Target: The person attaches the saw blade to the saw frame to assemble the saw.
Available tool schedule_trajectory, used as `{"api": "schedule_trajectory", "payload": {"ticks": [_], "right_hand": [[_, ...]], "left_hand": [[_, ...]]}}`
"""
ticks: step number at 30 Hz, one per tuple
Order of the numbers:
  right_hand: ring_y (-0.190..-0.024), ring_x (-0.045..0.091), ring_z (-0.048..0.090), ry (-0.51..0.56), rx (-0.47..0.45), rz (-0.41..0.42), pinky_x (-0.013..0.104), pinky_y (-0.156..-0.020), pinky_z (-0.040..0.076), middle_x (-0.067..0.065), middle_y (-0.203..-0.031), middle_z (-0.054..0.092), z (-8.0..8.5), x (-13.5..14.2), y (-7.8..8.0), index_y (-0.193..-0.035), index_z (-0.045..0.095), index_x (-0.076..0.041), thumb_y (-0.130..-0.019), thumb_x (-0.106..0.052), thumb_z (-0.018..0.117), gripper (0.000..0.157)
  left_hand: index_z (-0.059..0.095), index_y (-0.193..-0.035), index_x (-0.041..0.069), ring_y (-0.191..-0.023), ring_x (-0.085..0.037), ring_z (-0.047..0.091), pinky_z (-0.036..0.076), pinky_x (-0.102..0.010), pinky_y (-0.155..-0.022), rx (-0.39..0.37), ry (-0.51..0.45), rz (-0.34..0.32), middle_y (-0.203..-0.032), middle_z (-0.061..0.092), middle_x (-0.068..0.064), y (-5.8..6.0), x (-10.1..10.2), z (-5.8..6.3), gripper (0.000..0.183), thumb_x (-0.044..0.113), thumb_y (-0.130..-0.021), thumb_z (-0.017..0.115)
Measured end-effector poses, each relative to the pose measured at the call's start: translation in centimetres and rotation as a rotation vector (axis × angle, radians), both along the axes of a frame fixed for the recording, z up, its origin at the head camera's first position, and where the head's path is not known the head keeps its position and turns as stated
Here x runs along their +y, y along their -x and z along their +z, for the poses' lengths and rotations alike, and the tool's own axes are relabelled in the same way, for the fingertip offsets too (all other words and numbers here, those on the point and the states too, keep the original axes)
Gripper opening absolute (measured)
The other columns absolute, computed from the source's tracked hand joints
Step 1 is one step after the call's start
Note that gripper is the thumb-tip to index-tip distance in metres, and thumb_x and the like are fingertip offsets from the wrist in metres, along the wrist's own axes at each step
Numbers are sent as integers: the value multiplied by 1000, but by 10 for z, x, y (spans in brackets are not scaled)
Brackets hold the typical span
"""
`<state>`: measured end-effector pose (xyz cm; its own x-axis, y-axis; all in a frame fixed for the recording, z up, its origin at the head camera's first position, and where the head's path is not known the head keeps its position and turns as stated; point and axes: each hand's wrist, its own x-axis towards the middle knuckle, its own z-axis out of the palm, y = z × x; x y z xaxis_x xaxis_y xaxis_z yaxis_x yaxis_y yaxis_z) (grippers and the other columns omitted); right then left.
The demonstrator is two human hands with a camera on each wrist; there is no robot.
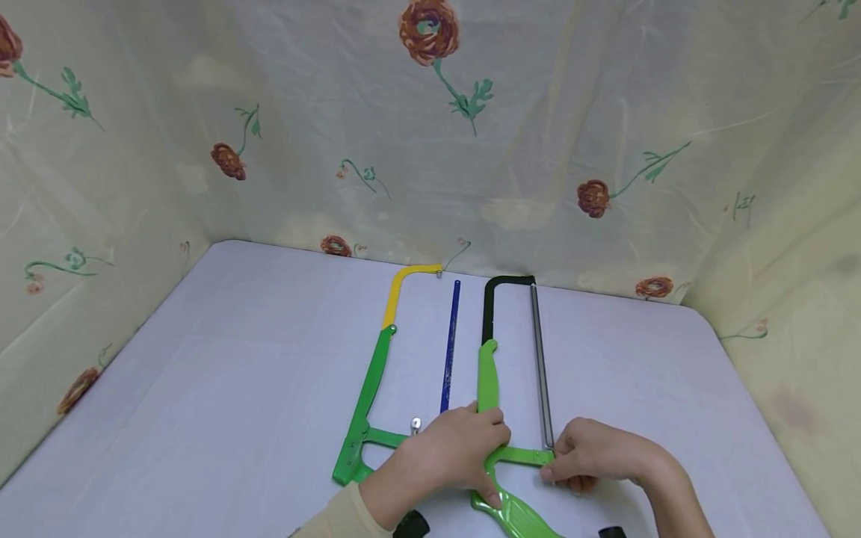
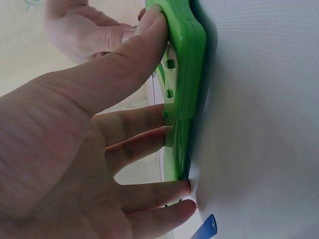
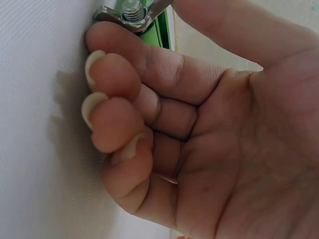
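Note:
A light green and black hacksaw lies on the white table, a grey blade along its right side. My left hand holds the green frame near the handle, thumb on one side and fingers along the other. At the blade's near end, my right hand pinches a metal wing nut between thumb and index finger. Its other fingers curl in toward the palm, close to the table. In the head view this hand hides the wing nut.
Left of it lies a darker green hacksaw frame with a yellow front part and a wing nut. A loose blue blade rests between the two saws. Flowered cloth hangs around the table.

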<state>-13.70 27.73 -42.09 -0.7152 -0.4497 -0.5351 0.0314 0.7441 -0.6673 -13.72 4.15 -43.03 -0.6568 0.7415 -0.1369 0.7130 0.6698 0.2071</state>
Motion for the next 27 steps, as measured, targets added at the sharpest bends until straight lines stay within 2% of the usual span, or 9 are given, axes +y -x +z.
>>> {"api": "schedule_trajectory", "payload": {"ticks": [8,13,15,20,27], "right_hand": [[-52,10,47,7,-3,-9,22,-49,39,-2,-56,55,-1,2,-1,-67,62,10,-85,-21,73,37],[-53,10,48,38,-7,-1,22,-49,41,-1,-58,57,-3,4,0,-64,56,6,-85,-15,71,33],[-54,10,49,55,-8,3,23,-50,42,-1,-58,57,-4,5,0,-64,58,5,-85,-11,70,29],[-55,11,51,80,-20,2,23,-50,44,1,-60,56,-5,6,0,-72,61,12,-83,-4,65,20],[-56,12,51,39,-7,-17,24,-51,44,0,-60,56,-5,5,0,-71,63,4,-81,-4,68,14]], "left_hand": [[65,-117,27,-92,-8,55,51,-21,-82,-4,-3,9,-104,56,14,-1,0,0,67,66,-65,80],[65,-117,26,-91,-7,54,50,-21,-81,-1,-1,8,-103,56,14,-1,0,0,68,66,-65,80],[65,-118,26,-92,-8,55,51,-21,-82,0,-3,9,-104,57,14,-1,0,1,68,66,-65,80],[66,-118,26,-94,-7,55,51,-21,-85,-1,-6,7,-106,58,14,-1,0,0,68,65,-65,81],[66,-117,26,-93,-7,55,51,-21,-85,6,-5,2,-105,57,14,-1,0,1,67,65,-65,80]]}}
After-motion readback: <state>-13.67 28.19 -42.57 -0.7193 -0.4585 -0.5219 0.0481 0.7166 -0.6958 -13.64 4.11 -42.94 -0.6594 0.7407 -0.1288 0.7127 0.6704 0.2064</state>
